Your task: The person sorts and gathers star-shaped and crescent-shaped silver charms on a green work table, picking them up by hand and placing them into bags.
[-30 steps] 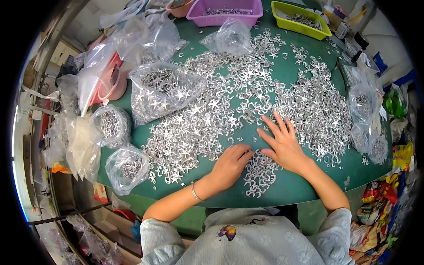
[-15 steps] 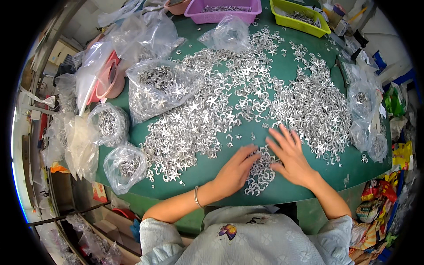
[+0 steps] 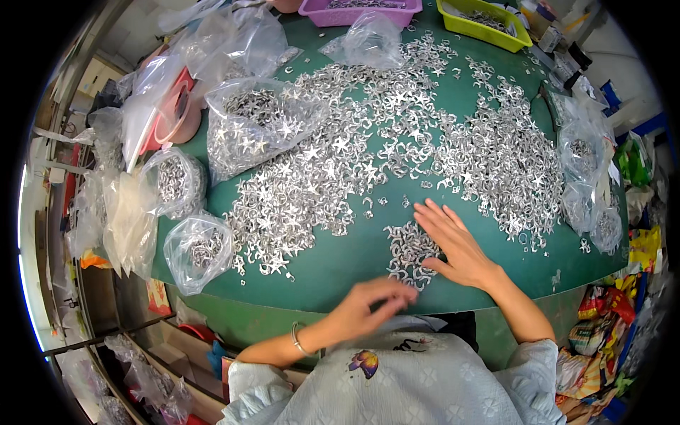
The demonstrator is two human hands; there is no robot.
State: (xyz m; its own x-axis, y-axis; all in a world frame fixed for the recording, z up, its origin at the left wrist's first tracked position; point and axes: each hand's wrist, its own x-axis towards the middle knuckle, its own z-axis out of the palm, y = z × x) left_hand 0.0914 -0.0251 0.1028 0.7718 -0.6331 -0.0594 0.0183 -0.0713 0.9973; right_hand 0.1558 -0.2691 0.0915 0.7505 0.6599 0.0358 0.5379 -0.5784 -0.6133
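The small pile (image 3: 409, 249) of silver crescent pieces lies by the near edge of the green table (image 3: 329, 273), right of that edge's middle. The right hand (image 3: 457, 246) is spread nearly flat along the pile's right side, fingers straight and close together, thumb out by the pieces, gripping nothing. The left hand (image 3: 372, 303) is over the near edge, just below the pile, half open with its thumb apart; blur hides whether it has hold of a piece. A bracelet (image 3: 298, 338) circles the left wrist. Farther in, a left heap (image 3: 304, 191) mixes stars and crescents, and a right heap (image 3: 503, 170) spreads toward the right edge. Clear bags (image 3: 200, 249) of pieces line the left edge; a purple tub (image 3: 360, 18) and a lime tub (image 3: 478, 32) stand along the far edge.
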